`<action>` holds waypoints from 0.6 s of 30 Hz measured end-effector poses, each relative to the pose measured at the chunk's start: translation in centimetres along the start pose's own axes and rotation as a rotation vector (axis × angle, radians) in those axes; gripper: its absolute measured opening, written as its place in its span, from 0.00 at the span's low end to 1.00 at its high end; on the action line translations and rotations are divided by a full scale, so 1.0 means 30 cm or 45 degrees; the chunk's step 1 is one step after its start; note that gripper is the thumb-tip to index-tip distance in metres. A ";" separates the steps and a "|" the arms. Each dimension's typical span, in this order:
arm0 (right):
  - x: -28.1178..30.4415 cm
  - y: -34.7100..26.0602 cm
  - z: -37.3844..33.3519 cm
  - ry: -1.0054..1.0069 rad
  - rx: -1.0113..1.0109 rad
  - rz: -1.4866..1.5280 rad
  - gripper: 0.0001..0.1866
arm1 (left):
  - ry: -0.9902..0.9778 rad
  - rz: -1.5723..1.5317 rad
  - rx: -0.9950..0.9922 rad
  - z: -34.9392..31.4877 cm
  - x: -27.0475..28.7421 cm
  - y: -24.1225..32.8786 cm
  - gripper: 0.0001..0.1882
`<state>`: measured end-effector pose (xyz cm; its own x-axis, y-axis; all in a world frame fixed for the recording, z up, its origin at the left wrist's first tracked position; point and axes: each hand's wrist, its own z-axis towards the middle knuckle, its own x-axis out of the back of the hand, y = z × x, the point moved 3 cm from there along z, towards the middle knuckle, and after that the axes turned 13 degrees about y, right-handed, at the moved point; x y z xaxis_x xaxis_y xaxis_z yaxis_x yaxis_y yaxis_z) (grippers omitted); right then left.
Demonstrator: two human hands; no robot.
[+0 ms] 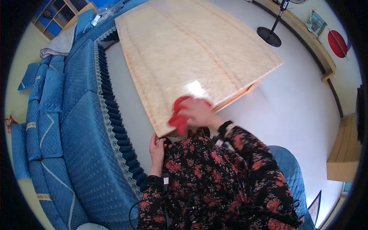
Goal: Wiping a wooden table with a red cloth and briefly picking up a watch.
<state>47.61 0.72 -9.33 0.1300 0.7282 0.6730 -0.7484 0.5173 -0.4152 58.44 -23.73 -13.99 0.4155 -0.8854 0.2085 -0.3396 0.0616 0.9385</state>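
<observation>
A crumpled red cloth lies against the top of a cream, marble-patterned table, near its closest corner. My right hand, slightly blurred by motion, presses down over the cloth with its fingers wrapped on it. Lower and to the left, my left hand is at the table's near left corner, its fingers curled at the edge. Part of that grip is hidden under the tabletop. Light glares off the polished surface just beyond the cloth.
A long blue quilted sofa with lace trim runs along the left side. A black fan stand is on the pale floor at the far right, near a wooden ledge. Another blue quilted seat is close on my right.
</observation>
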 end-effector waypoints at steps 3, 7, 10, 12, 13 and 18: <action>0.226 0.325 -0.107 -0.001 -0.571 -0.669 0.19 | -0.015 0.114 -0.093 0.006 -0.023 0.014 0.26; 0.338 0.502 -0.174 0.073 -1.210 -1.023 0.22 | 0.041 0.149 -0.161 0.009 -0.037 0.014 0.29; 0.168 0.411 -0.096 0.109 -1.137 -1.327 0.18 | 0.067 0.294 -0.219 0.024 -0.039 0.003 0.31; 0.007 0.180 0.081 -0.243 -0.852 -0.882 0.12 | 0.083 0.398 -0.259 0.026 -0.014 -0.020 0.32; -0.090 0.066 0.068 -0.040 -0.655 -0.604 0.11 | 0.068 0.358 -0.200 0.015 -0.028 -0.004 0.32; -0.237 -0.271 0.049 0.042 0.004 -0.186 0.20 | 0.009 0.763 -0.314 0.021 -0.011 -0.006 0.26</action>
<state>51.81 -9.31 -9.85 0.2590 0.6596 0.7056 -0.7217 0.6177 -0.3125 57.85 -23.73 -14.40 0.2203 -0.6615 0.7168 -0.3109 0.6489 0.6944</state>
